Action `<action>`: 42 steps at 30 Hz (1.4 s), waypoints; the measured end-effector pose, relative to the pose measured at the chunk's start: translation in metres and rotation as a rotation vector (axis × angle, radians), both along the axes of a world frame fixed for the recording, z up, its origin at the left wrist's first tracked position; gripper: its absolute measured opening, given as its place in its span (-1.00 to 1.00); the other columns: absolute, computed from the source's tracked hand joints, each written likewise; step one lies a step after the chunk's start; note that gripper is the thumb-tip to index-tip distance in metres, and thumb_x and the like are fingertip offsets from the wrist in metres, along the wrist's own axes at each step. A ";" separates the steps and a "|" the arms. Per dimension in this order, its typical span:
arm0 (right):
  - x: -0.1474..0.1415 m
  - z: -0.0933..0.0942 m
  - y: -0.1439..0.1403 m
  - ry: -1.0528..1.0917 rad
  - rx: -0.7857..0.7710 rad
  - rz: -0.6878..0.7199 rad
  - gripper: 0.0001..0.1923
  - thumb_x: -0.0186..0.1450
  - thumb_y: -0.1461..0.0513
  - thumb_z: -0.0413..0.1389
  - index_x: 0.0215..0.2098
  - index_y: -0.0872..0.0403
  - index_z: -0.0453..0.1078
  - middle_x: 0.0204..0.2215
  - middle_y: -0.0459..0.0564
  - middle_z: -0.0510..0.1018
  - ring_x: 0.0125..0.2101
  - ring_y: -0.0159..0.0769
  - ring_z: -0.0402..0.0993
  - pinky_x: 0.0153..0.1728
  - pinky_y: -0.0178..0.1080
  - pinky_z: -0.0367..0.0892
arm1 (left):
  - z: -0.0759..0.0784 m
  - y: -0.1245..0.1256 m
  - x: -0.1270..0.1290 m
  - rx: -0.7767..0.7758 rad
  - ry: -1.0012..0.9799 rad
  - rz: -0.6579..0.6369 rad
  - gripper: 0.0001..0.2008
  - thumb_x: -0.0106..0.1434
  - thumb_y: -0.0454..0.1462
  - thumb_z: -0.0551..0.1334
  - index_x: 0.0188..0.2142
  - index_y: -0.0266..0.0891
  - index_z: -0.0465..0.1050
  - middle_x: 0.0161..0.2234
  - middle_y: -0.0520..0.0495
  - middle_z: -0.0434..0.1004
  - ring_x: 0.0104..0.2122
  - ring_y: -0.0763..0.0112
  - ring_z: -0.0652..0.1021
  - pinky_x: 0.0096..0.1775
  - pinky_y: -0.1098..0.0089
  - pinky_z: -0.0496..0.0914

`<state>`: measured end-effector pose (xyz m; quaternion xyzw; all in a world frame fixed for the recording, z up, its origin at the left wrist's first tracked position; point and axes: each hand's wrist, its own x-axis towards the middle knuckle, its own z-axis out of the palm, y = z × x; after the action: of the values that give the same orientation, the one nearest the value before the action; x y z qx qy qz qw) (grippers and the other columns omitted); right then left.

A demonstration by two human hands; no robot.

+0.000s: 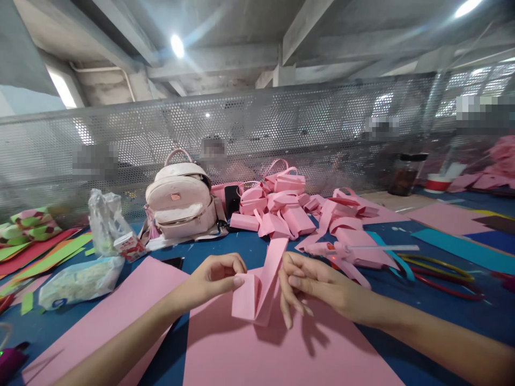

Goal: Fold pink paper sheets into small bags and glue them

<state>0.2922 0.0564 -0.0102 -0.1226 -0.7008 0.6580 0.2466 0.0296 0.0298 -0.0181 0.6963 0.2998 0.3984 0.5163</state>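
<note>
A small pink paper box with a long upright paper strip is between my hands, just above a large pink foam or paper sheet. My left hand is closed, pinching the box's left upper edge between thumb and fingers. On the other side, my right hand is open beside the strip, its fingers loosely bent and apart. Its fingertips lie at the strip's right edge; whether they touch it I cannot tell. A pink glue gun with a clear glue stick rests beyond my right hand.
A heap of pink paper baskets lies ahead, right of a pale backpack. Plastic bags and coloured sheets stand left. Scissors, a blue strip and a dark jar are right. A perforated metal screen runs behind.
</note>
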 end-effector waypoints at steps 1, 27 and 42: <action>0.000 0.000 0.000 -0.002 0.000 -0.001 -0.70 0.52 0.07 0.03 -0.28 0.06 0.13 -0.47 -0.14 0.44 -0.35 -0.21 0.62 -0.39 -0.28 0.16 | 0.000 0.000 0.000 0.000 0.001 0.000 -0.64 0.30 -0.07 0.35 -0.44 -0.31 0.39 -0.35 -0.01 0.36 -0.34 0.45 0.37 -0.25 0.44 0.24; -0.003 0.033 0.012 -0.268 1.213 -0.267 -0.87 0.40 0.19 0.22 -0.09 0.02 0.44 -0.09 -0.01 0.55 0.00 -0.16 0.38 0.07 -0.09 0.18 | 0.002 -0.001 0.000 0.008 0.021 -0.004 -0.61 0.29 -0.02 0.34 -0.42 -0.31 0.40 -0.35 -0.02 0.36 -0.32 0.42 0.38 -0.24 0.41 0.25; -0.011 0.033 0.011 -0.216 1.159 -0.222 -0.88 0.41 0.18 0.22 -0.28 0.05 0.46 -0.31 -0.09 0.55 -0.15 -0.25 0.37 0.04 -0.13 0.10 | 0.005 -0.010 0.008 0.052 0.174 0.013 -0.66 0.37 -0.10 0.26 -0.46 -0.26 0.37 -0.36 0.01 0.35 -0.36 0.44 0.38 -0.23 0.41 0.27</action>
<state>0.2811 0.0671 0.0224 -0.1067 -0.9496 0.1228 0.2680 0.0372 0.0200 -0.0132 0.7395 0.3375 0.3475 0.4674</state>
